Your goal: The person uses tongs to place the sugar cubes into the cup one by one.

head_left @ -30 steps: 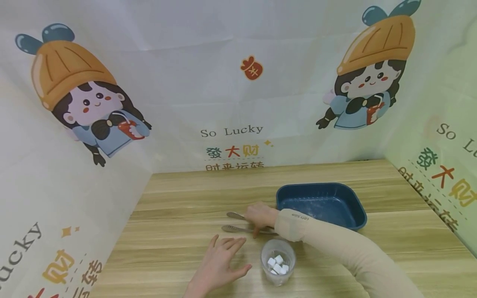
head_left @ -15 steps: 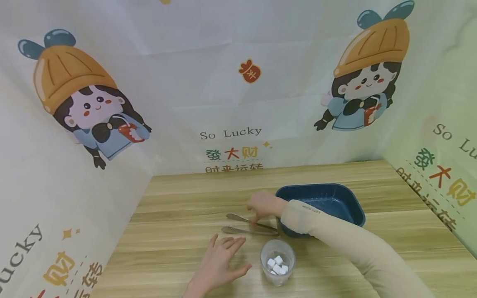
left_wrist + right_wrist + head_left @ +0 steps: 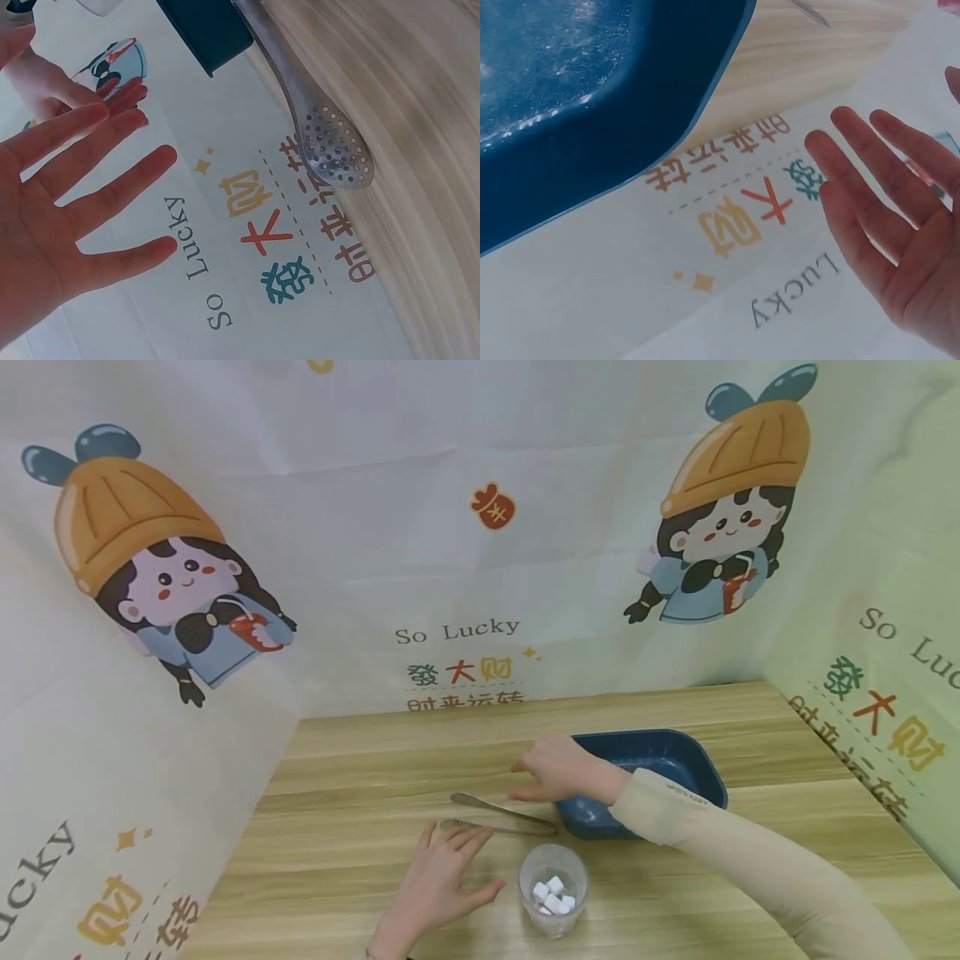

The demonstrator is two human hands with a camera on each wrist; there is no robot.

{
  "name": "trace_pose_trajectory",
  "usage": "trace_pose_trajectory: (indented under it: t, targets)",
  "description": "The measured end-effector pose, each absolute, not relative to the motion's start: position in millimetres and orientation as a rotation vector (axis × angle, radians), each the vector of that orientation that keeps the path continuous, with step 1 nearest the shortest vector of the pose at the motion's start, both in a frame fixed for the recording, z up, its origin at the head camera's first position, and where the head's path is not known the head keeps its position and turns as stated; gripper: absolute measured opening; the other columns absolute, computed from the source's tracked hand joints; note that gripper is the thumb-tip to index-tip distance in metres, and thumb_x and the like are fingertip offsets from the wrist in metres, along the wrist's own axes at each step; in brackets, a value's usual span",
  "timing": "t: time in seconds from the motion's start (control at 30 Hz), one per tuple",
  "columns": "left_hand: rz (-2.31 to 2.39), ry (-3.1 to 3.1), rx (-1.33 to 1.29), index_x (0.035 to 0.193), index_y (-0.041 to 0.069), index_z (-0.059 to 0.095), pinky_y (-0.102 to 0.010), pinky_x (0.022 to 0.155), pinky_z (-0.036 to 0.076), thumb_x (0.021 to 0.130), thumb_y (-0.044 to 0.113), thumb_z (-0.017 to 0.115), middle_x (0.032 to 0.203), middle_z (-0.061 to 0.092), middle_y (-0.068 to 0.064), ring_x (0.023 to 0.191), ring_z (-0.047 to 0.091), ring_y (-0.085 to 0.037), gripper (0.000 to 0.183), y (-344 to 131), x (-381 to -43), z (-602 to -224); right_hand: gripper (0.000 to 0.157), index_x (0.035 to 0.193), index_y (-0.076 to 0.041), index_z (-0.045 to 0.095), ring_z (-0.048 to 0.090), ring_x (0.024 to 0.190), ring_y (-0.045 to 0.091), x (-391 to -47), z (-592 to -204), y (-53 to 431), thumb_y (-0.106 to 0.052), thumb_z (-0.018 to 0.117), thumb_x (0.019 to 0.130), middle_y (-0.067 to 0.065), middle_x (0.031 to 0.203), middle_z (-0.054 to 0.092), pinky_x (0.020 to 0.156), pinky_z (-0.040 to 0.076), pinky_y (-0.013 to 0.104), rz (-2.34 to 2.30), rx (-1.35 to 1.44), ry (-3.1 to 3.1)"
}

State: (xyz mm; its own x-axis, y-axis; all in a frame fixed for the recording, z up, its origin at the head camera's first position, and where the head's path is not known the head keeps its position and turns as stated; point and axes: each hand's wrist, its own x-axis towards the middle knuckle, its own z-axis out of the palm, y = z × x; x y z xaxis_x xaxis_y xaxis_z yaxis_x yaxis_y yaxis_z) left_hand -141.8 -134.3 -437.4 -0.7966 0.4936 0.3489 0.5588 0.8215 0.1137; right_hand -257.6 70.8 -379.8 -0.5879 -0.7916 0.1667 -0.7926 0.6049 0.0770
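Observation:
Metal tongs [image 3: 510, 812] lie spread on the wooden table, joined end to the right. A perforated, spoon-shaped tip of the tongs [image 3: 334, 146] shows in the left wrist view. My left hand [image 3: 435, 881] is at the near side of the tongs, fingers spread and holding nothing; whether it touches them I cannot tell. Just right of it stands a clear cup [image 3: 553, 868] with several white cubes [image 3: 553, 896] inside. My right hand [image 3: 562, 768] is at the left side of a dark blue tub [image 3: 716, 777], fingers extended, holding nothing. The right forearm hides part of the tub.
The wooden table [image 3: 337, 860] meets printed cloth walls [image 3: 360, 543] at the back and on both sides. The tub stands behind and to the right of the cup, close to the tongs' joined end.
My right hand has drawn away from the tongs, to the right and back toward the tub. The tongs are less covered now. My left hand stays almost still, and the head view has shifted slightly.

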Motion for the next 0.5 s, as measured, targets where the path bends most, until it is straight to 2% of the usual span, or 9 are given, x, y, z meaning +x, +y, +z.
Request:
trace_pose_trajectory:
  t: [0.1, 0.17, 0.23, 0.3, 0.37, 0.5]
  targets:
    - [-0.294, -2.681, -0.781, 0.121, 0.013, 0.055, -0.061, 0.093, 0.034, 0.075, 0.048, 0.062, 0.117, 0.061, -0.002, 0.107, 0.056, -0.025, 0.058, -133.5, -143.7, -436.5, 0.04, 0.098, -0.018, 0.07, 0.048, 0.044, 0.007, -250.4, -378.4, 82.0, -0.051, 0.056, 0.08, -0.002, 0.067, 0.066, 0.036, 0.032, 0.021, 0.02, 1.271, -2.612]
    - [-0.303, -2.664, -0.764, 0.122, 0.013, 0.054, -0.061, 0.094, 0.033, 0.074, 0.047, 0.063, 0.119, 0.06, -0.003, 0.11, 0.054, -0.026, 0.059, -132.7, -144.7, -436.0, 0.041, 0.1, -0.019, 0.069, 0.054, 0.051, 0.009, -245.2, -379.7, 89.9, -0.052, 0.056, 0.079, -0.002, 0.074, 0.068, 0.04, 0.039, 0.022, 0.023, 1.229, -2.573]
    - [-0.315, -2.642, -0.744, 0.124, 0.013, 0.053, -0.062, 0.094, 0.032, 0.073, 0.045, 0.065, 0.122, 0.058, -0.003, 0.113, 0.052, -0.028, 0.061, -131.3, -145.8, -435.4, 0.044, 0.104, -0.019, 0.067, 0.061, 0.067, 0.013, -239.3, -381.1, 97.6, -0.053, 0.056, 0.078, -0.001, 0.084, 0.068, 0.053, 0.048, 0.028, 0.041, 1.185, -2.545]
    - [-0.314, -2.607, -0.729, 0.125, 0.013, 0.051, -0.062, 0.094, 0.032, 0.073, 0.045, 0.065, 0.125, 0.055, -0.003, 0.117, 0.048, -0.029, 0.063, -129.6, -147.3, -434.5, 0.048, 0.109, -0.019, 0.065, 0.062, 0.09, 0.019, -234.0, -383.5, 105.1, -0.054, 0.056, 0.078, 0.001, 0.1, 0.067, 0.071, 0.05, 0.036, 0.058, 1.137, -2.532]
    - [-0.303, -2.575, -0.707, 0.128, 0.014, 0.048, -0.062, 0.095, 0.03, 0.073, 0.046, 0.065, 0.13, 0.051, -0.003, 0.122, 0.044, -0.029, 0.065, -127.5, -149.2, -433.5, 0.053, 0.115, -0.019, 0.061, 0.055, 0.108, 0.024, -228.7, -385.9, 111.8, -0.055, 0.057, 0.077, 0.004, 0.113, 0.062, 0.083, 0.046, 0.045, 0.083, 1.087, -2.538]
    - [-0.266, -2.522, -0.671, 0.134, 0.017, 0.041, -0.062, 0.097, 0.028, 0.076, 0.049, 0.061, 0.137, 0.043, -0.004, 0.128, 0.036, -0.031, 0.07, -123.1, -152.6, -431.2, 0.067, 0.13, -0.018, 0.048, 0.036, 0.128, 0.032, -218.3, -391.1, 122.1, -0.058, 0.056, 0.076, 0.01, 0.137, 0.043, 0.093, 0.035, 0.056, 0.128, 0.995, -2.582]
